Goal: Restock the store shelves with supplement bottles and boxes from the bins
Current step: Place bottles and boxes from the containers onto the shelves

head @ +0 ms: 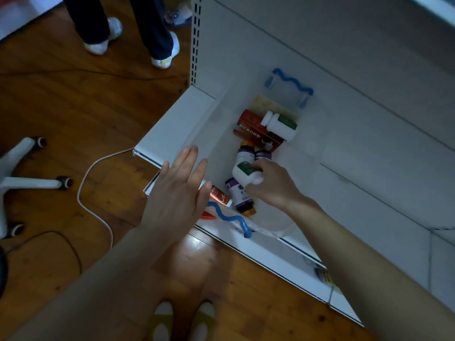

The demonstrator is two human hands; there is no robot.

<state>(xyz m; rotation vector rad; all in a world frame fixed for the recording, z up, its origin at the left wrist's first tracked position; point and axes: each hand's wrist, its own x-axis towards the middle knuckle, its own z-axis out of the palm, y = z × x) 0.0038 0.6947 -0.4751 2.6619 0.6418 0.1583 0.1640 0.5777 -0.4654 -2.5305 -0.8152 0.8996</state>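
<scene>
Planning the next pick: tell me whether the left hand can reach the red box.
Probably yes: the left hand hovers open and empty, and the red box lies exposed, though a white bottle rests on it.

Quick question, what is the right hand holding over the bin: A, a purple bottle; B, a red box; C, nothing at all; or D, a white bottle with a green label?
D: the right hand has its fingers curled round a white bottle with a green label, while the left hand is flat and holds nothing.
</scene>
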